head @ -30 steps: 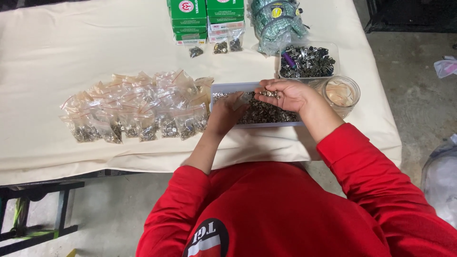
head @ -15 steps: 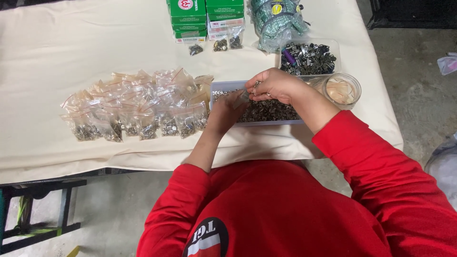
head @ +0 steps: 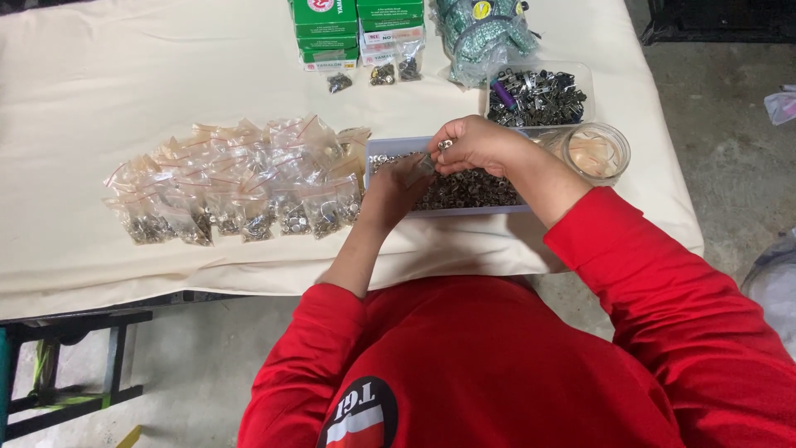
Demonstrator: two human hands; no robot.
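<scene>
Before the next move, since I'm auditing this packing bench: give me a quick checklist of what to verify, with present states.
1. Right hand pinches small silver metal parts over the shallow grey tray: ok.
2. Left hand holds a small clear plastic bag: ok.
3. Bag mouth open: cannot tell.
4. Tray has loose metal parts left: ok.
5. Pile of filled clear bags lies left of the tray, apart from it: ok.
6. Round clear plastic tub upright: ok.

green boxes point(head: 358, 25): cut off at top | left hand point(head: 396, 192): hides tray's parts
</scene>
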